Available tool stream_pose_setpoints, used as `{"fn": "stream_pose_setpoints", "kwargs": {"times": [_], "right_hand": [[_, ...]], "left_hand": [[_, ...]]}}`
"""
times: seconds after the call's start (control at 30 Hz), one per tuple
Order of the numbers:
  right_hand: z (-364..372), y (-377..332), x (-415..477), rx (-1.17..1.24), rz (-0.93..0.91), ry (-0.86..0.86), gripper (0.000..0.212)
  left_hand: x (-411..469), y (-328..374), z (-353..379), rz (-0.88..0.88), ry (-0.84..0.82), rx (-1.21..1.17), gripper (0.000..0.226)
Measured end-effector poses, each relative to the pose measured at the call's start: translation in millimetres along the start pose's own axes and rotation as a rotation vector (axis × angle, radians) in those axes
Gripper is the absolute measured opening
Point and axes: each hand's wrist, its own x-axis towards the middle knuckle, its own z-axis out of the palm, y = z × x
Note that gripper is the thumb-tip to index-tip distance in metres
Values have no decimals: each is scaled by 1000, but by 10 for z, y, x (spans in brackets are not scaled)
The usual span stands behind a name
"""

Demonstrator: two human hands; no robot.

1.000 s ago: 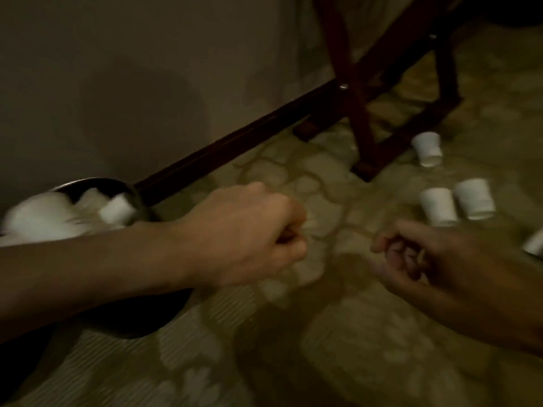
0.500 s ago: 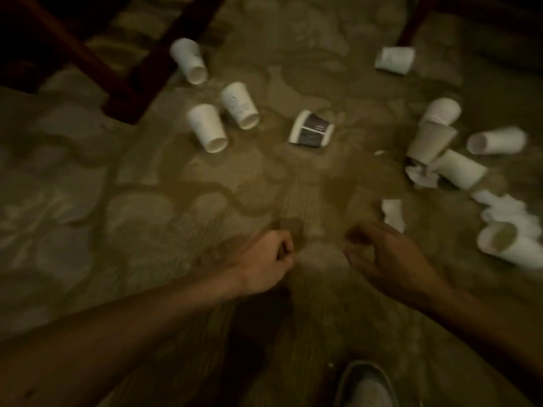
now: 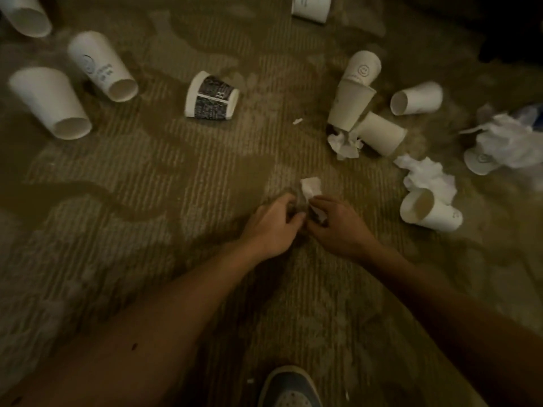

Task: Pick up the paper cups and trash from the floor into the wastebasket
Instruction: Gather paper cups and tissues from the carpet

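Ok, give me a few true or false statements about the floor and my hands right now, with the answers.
1. The dark printed cup lies on its side on the carpet. True.
2. A wastebasket stands beside the shoe. False: no wastebasket is in view.
3. The left hand and the right hand meet at a small paper scrap. True.
4. The left hand holds a white cup. False: it holds no cup.
5. A wad of crumpled tissue lies beside a tipped cup, to the right of the hands. True.
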Motion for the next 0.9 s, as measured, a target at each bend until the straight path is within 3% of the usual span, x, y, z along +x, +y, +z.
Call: {"fn": "stream_pose_setpoints", "kwargs": {"times": [0.07, 0.17, 0.23, 0.37, 0.47, 0.57, 0.63, 0.7, 0.83, 0.9], "right_hand": [[-40, 8, -11, 100, -26, 28, 37], [-163, -16, -51, 407, 123, -58, 39], [-228, -40, -63, 664, 193, -98, 40], [-300, -139, -66, 1210, 259, -207, 65], [-334, -162, -72, 1476, 277, -355, 89], [-409, -89, -55, 1620, 286, -506, 108], [-462, -37, -20, 1585, 295, -562, 108], [-517, 6, 38, 1359, 334, -501, 93], [-586, 115, 211, 564, 276, -11, 38], [-554, 260, 343, 140, 185, 144, 43]], "left_hand": [[54, 41, 17, -51, 56, -143, 43], [105, 84, 16, -139, 78, -362, 45], [104, 110, 10, -121, 61, -469, 47], [59, 227, 42, -24, 53, -582, 56], [11, 334, 144, 33, 151, -550, 58], [11, 331, 126, 35, 339, -332, 50], [32, 278, 81, 50, 357, -176, 53], [66, 214, 58, 22, 308, -109, 59], [136, 113, 50, -19, 303, -127, 63], [165, 109, 40, -33, 314, -153, 65]]}}
